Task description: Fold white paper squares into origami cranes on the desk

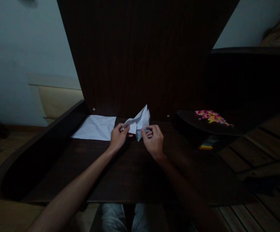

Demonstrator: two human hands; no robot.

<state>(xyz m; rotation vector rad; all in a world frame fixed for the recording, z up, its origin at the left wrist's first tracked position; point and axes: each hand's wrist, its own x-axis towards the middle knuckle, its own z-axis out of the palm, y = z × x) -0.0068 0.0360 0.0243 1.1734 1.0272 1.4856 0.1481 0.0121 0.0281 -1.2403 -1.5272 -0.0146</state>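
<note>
Between my two hands is a folded white sheet of paper [138, 123], lifted just above the dark wooden desk. Its creased upper part rises to a pointed tip, and a smaller folded part hangs lower near the right hand. My left hand [119, 136] pinches the paper's left edge between thumb and fingers. On the other side, my right hand [153, 139] is closed on the lower right fold, with its thumb in front and fingers curled. A second white sheet [95, 127], flat and marked with creases, lies on the desk to the left of my left hand.
A dark raised ledge [187, 120] on the right bears a heap of small pink, red and yellow pieces [212, 116]. Below it shows a yellow and orange item [206, 147]. A raised side panel [40, 145] bounds the desk [130, 174] at left; a tall dark board [140, 58] stands behind.
</note>
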